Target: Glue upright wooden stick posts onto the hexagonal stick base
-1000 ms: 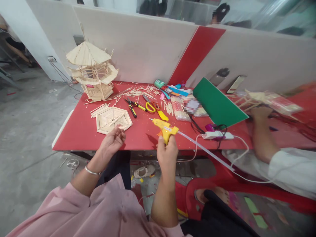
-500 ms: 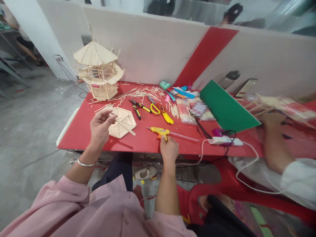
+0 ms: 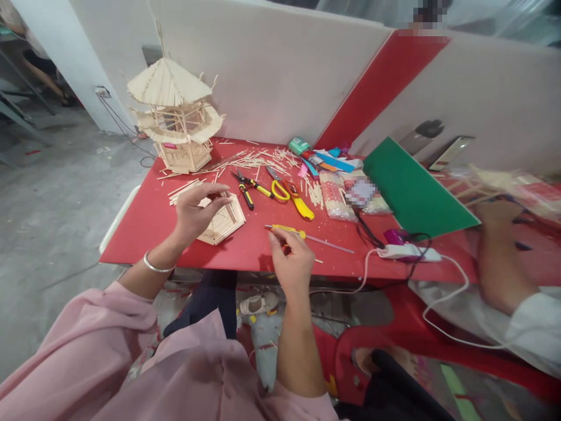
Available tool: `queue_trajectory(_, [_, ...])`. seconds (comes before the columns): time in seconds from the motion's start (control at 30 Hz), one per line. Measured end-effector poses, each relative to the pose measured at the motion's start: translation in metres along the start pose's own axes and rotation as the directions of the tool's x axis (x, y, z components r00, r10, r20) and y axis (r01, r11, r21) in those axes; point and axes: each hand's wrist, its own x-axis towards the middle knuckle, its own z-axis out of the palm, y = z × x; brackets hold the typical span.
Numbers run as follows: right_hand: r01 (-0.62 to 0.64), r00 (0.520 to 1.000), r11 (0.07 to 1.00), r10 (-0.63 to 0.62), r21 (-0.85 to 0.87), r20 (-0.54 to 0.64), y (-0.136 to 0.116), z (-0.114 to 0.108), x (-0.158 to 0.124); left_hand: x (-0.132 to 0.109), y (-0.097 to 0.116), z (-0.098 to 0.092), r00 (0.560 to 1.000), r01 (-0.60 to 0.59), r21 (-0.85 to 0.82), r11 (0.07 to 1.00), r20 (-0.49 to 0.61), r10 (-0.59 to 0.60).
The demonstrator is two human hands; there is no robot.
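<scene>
Head view: looks down on a red table; clock hours below are read from the hexagonal stick frame, with 12 pointing straight away from the wearer.
Hexagonal stick frame: flat on the table near its front edge, its left part hidden by a hand.
Left hand: at 9 o'clock, reaching over the frame; thumb and forefinger bent toward each other with a small gap at the tips. A thin stick shows by the fingertips, but I cannot tell whether they grip it or it rests on the frame.
Right hand: at 4 o'clock, palm turned inward, thumb and fingers curled with a narrow space between; I cannot tell whether anything is in it.
Yellow glue gun: at 3 o'clock, just beyond the right hand and partly covered by it, nozzle toward the frame; a clear glue stick runs out behind.
Cutters: black and yellow, between 1 and 2 o'clock.
Scissors: at 2 o'clock, near the cutters.
Loose sticks: scattered at 1 o'clock.
Stick pagoda: upright at 11 o'clock.
Green board: tilted, between 2 and 3 o'clock.
Co-worker's arm: far off at 3 o'clock.
</scene>
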Motion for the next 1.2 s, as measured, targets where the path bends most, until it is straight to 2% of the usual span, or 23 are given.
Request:
queue_trajectory(0.13, [-0.003,0.991,0.996,-0.01,0.093,0.136,-0.01,0.023,0.023,0.009,-0.009,0.008,0.98,-0.184,0.06,0.981,0.091,0.178])
queue_trajectory(0.23, [0.046,0.972,0.99,-0.074,0.13,0.223,-0.018,0.041,0.045,0.01,-0.016,0.013,0.964,-0.239,0.057,0.969,0.135,0.229])
queue_trajectory(0.33, [0.114,0.955,0.984,-0.146,0.134,0.257,-0.021,0.058,0.059,0.012,-0.023,0.013,0.966,-0.232,0.046,0.972,0.127,0.224])
queue_trajectory(0.43, [0.164,0.943,0.98,-0.189,0.112,0.275,-0.02,0.072,0.063,0.012,-0.028,0.01,0.979,-0.175,0.034,0.984,0.112,0.171])
queue_trajectory(0.6, [0.15,0.942,0.978,-0.185,0.143,0.28,-0.016,0.08,0.059,0.007,-0.035,0.006,0.986,-0.089,-0.038,0.995,0.139,0.094])
queue_trajectory(0.7, [0.054,0.948,0.982,-0.107,0.181,0.3,-0.018,0.075,0.057,0.003,-0.038,0.005,0.989,0.007,-0.118,0.993,0.149,0.011])
queue_trajectory(0.8, [-0.168,0.95,0.953,0.088,0.253,0.298,-0.019,0.065,0.059,0.0,-0.044,0.005,0.982,0.157,-0.2,0.967,0.14,-0.13])
queue_trajectory(0.9, [-0.388,0.911,0.863,0.305,0.324,0.278,-0.012,0.058,0.065,0.0,-0.054,0.006,0.934,0.349,-0.222,0.91,0.165,-0.318])
queue_trajectory(1.0, [-0.502,0.862,0.789,0.422,0.355,0.28,0.0,0.058,0.071,0.003,-0.064,0.006,0.871,0.484,-0.213,0.849,0.212,-0.443])
queue_trajectory(1.13, [-0.59,0.807,0.71,0.496,0.385,0.321,0.012,0.062,0.077,0.005,-0.074,0.005,0.837,0.529,-0.165,0.833,0.265,-0.479])
queue_trajectory(1.2, [-0.604,0.796,0.693,0.503,0.393,0.336,0.016,0.064,0.079,0.006,-0.079,0.003,0.841,0.491,-0.036,0.87,0.279,-0.463])
